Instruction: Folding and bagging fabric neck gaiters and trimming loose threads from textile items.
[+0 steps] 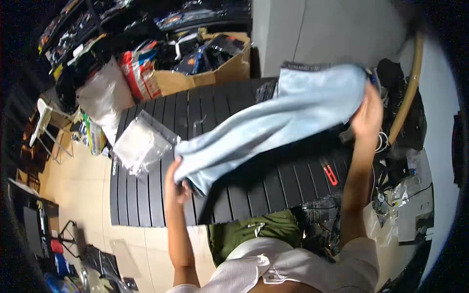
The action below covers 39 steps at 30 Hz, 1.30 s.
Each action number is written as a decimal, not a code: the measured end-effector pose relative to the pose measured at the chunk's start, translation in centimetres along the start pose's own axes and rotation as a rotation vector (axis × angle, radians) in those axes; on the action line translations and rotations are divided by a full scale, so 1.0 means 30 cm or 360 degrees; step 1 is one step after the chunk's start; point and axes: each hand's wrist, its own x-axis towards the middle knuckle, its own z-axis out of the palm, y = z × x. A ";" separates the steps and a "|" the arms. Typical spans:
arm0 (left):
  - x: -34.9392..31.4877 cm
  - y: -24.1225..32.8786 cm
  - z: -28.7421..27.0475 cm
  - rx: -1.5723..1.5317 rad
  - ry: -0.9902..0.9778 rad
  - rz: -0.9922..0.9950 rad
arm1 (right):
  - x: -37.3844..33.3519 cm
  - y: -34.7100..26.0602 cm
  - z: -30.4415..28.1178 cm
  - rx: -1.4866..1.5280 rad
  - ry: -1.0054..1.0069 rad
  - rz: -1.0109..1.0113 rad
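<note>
A light blue garment (pixel 273 117), stretched out and slightly blurred, hangs above the black slatted table (pixel 146 205). My left hand (pixel 177 183) is closed on its near left end. At the far right end my right hand (pixel 367 115) grips it too, with the fingers partly hidden behind the cloth. A dark band (pixel 305 66) runs along the far edge of the light blue cloth; whether it belongs to the same piece I cannot tell. On the table's left side lie clear plastic bags (pixel 139 144) with something white inside. A red cutter (pixel 330 174) rests near my right forearm.
Beyond the table stands an open cardboard box (pixel 205 80) full of packaged items, beside a white sack (pixel 105 93). Shelves with many packets (pixel 195 19) rise behind. A long tan pole (pixel 410 88) leans at the right. Plastic wrappers (pixel 405 188) and cables litter the right side.
</note>
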 end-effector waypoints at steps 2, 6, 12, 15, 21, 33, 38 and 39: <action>0.022 0.001 -0.057 0.0374 0.0441 0.0657 | -0.219 0.150 -0.121 0.0054 0.0522 0.0522; 0.028 -0.081 -0.231 0.1157 0.0894 0.1227 | -0.503 0.339 -0.250 -0.0949 0.0661 0.1280; -0.063 -0.255 -0.182 0.2258 0.0955 0.1016 | -0.524 0.464 -0.221 -0.1293 0.0608 0.1144; -0.092 -0.285 -0.195 0.2443 0.1395 0.0857 | -0.512 0.560 -0.232 -0.1764 0.0418 0.0991; -0.109 -0.221 -0.345 0.2005 0.1411 0.0871 | -0.478 0.607 -0.199 -0.1906 0.0349 0.0686; -0.289 -0.150 -0.304 0.1613 0.0665 0.0385 | -0.547 0.334 -0.233 -0.2073 0.0187 0.1058; -0.112 -0.142 -0.261 0.1686 0.0888 0.0623 | -0.488 0.504 -0.285 -0.1682 0.0320 0.0926; -0.080 -0.145 -0.262 0.1682 0.0892 0.0740 | -0.470 0.527 -0.289 -0.1699 0.0324 0.0942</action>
